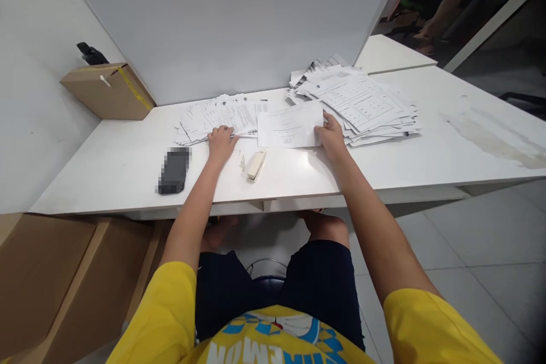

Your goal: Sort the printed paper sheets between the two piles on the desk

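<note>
My right hand pinches the right edge of a white printed sheet, thumb on top. The sheet lies low over the middle of the desk, its left edge overlapping the left paper pile. My left hand rests on the front edge of that spread paper pile, with its fingers lying flat. A thin grey edge or rod runs from its thumb toward the sheet; I cannot tell which it is. Between my hands, nearer the desk's front, lies a cream stapler with small white scraps beside it.
A taller, untidy paper stack spreads behind my right hand. A dark, pixelated phone-like thing lies left of my left forearm. A cardboard box stands at the desk's back left. Large cartons fill the floor at lower left.
</note>
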{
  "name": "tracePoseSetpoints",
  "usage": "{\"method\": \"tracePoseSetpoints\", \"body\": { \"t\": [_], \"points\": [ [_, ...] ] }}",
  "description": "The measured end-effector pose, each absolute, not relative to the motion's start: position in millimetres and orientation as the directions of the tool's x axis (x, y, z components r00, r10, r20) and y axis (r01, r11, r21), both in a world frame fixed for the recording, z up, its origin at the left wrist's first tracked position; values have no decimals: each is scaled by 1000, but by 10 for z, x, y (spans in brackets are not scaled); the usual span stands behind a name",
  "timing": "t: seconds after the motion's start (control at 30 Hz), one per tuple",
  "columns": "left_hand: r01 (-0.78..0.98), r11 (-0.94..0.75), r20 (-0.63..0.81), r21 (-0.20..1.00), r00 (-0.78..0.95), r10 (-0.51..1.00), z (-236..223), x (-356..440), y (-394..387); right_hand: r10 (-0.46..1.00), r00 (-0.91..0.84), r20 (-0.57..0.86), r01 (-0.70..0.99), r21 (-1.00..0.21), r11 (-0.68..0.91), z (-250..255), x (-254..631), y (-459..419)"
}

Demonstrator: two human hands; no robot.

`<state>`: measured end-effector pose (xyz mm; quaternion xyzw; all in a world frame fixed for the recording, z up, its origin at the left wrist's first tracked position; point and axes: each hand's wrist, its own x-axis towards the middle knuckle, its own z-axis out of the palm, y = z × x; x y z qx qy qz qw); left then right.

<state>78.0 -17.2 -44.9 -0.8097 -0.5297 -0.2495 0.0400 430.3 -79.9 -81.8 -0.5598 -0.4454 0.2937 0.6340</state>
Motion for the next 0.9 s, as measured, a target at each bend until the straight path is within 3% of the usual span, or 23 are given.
{"method": "tracePoseSetpoints", "body": {
  "t": [0.13, 0.3, 0.5, 0.6, 0.67, 0.77, 0.9],
  "points": [
    [892, -413, 462, 184, 293, 837, -423, 737, -100, 845, 452, 287, 152, -958, 244, -763, 4281, -826],
    [888, -355, 515, 293, 166, 841, -484, 645, 18, 832, 465, 303, 151, -953, 263, -731, 4288, -839],
    [833, -451, 647, 320, 156, 747, -449, 586, -45, 825, 462, 326, 217, -943, 251, -760, 4312, -818],
    [780, -521, 740, 346, 115, 663, -392, 603, -190, 851, 474, 227, 150, -973, 176, -761, 4280, -805],
    [708, -638, 726, 302, 262, 635, -366, 647, -284, 878, 457, 140, 105, -989, 103, -754, 4251, -798],
    [559, -798, 585, 225, 577, 570, -343, 724, -349, 916, 389, 94, 91, -994, 64, -736, 4222, -793],
    [595, -766, 488, 245, 607, 627, -326, 723, -276, 932, 351, 89, 72, -995, 68, -699, 4206, -805]
  ]
}}
